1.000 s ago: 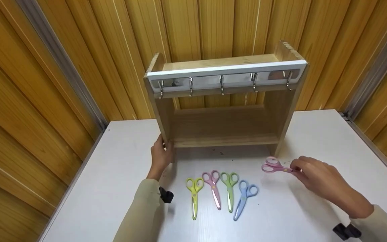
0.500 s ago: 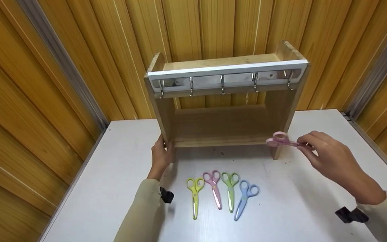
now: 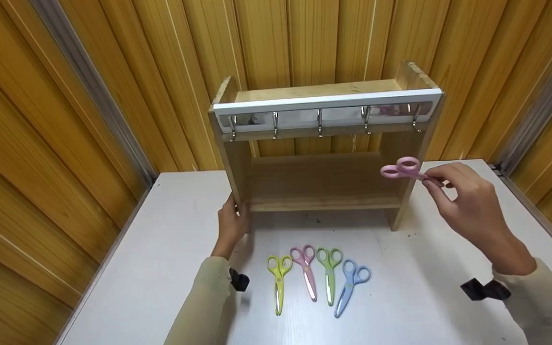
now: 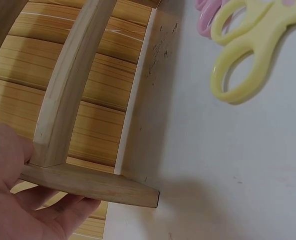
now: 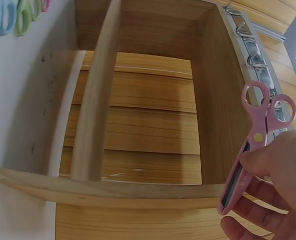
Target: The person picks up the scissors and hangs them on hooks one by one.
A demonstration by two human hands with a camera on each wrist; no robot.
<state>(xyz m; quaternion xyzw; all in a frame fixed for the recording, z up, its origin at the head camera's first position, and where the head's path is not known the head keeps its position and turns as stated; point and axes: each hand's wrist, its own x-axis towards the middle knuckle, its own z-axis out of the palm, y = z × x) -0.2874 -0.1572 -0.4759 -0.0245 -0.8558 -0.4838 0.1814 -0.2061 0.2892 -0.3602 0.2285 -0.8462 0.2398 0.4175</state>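
A small wooden shelf (image 3: 324,184) stands on the white table, with a metal rail of several hooks (image 3: 320,123) along its upper front. My left hand (image 3: 230,224) grips the lower part of its left side panel (image 4: 93,186), thumb on one face and fingers on the other. In my right hand (image 3: 467,196) are pink scissors (image 5: 258,132), pinched by the blades between thumb and fingers. Their handle loops point left in the head view, in front of the shelf's right side and below the hook rail. In the right wrist view the loops overlap the rail.
Before the shelf lie yellow scissors (image 3: 279,282), another pink pair (image 3: 307,275), green scissors (image 3: 329,278) and blue scissors (image 3: 348,287), loops toward the shelf. Wood-panelled walls (image 3: 304,43) close off the back and sides of the white table (image 3: 161,268).
My right hand has lifted the pink scissors from low over the table to the height of the shelf's opening. My left hand keeps its grip on the side panel.
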